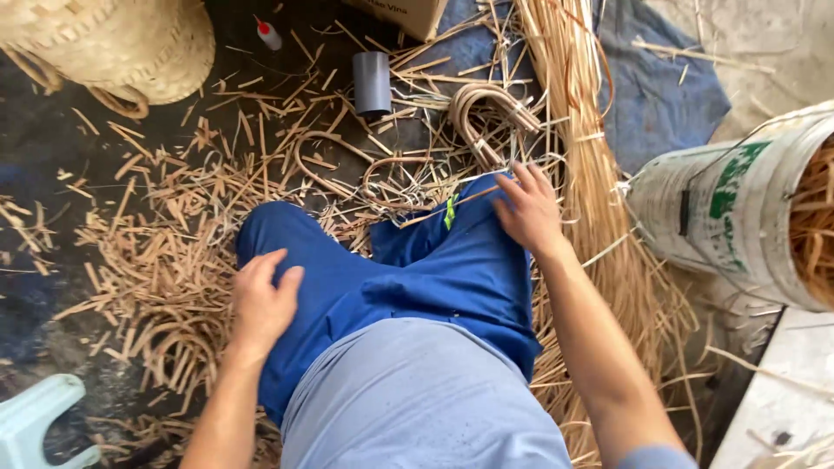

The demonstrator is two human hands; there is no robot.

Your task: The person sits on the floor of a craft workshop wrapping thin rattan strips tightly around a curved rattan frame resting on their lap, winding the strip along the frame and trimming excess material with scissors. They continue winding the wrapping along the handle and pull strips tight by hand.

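The brown cardboard box [401,13] at the top is cut off, so only its bottom corner shows. The big woven straw basket [109,48] and the pale plastic stool [39,426] are cut off too. The white bucket with green print [738,208] lies half out of view.

The left hand [261,304] rests flat and empty on the blue trouser leg [365,287]. The right hand [528,210] has loose fingers touching the other knee, beside a thin tan cane strip [434,208] lying there. A grey plastic tube [372,82] stands among floor scraps.
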